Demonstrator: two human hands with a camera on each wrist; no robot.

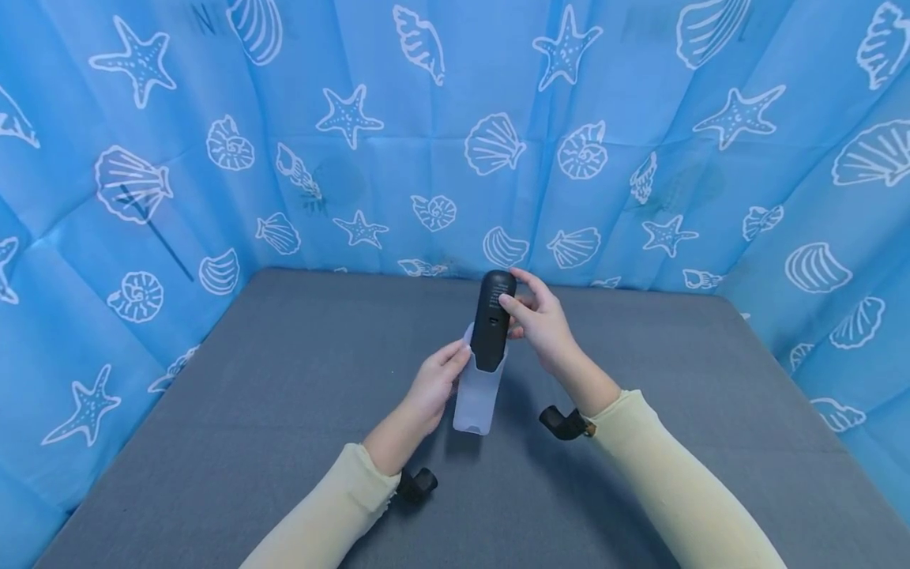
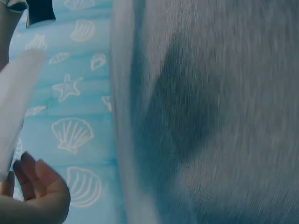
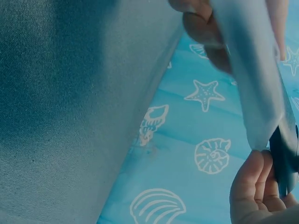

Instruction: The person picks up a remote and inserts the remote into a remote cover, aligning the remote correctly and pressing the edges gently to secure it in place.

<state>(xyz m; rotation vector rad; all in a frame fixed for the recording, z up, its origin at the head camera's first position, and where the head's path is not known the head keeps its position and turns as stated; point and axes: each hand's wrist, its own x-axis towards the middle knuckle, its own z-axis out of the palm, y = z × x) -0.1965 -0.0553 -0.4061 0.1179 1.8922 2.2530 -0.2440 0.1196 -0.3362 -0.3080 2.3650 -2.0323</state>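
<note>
In the head view a long black device [image 1: 490, 336] with rounded ends, small printed text and a small port slants up over the table. Its lower part sits inside a translucent whitish plastic sleeve [image 1: 478, 403], whose cut-out edge crosses it. My left hand [image 1: 430, 386] pinches the sleeve by its upper left edge. My right hand [image 1: 546, 324] holds the upper part of the device, thumb on the printed face and fingers behind. From the right wrist, the sleeve [image 3: 254, 74] shows with the dark device [image 3: 282, 156] emerging from it. The left wrist view catches the sleeve [image 2: 18, 93] at its edge.
Beneath the hands lies a grey cloth-covered table [image 1: 320, 379]. A blue curtain [image 1: 426, 118] with white shells and starfish hangs around its back and sides. Black wrist cameras, one at the left cuff [image 1: 418, 484] and one at the right cuff [image 1: 563, 423], jut out.
</note>
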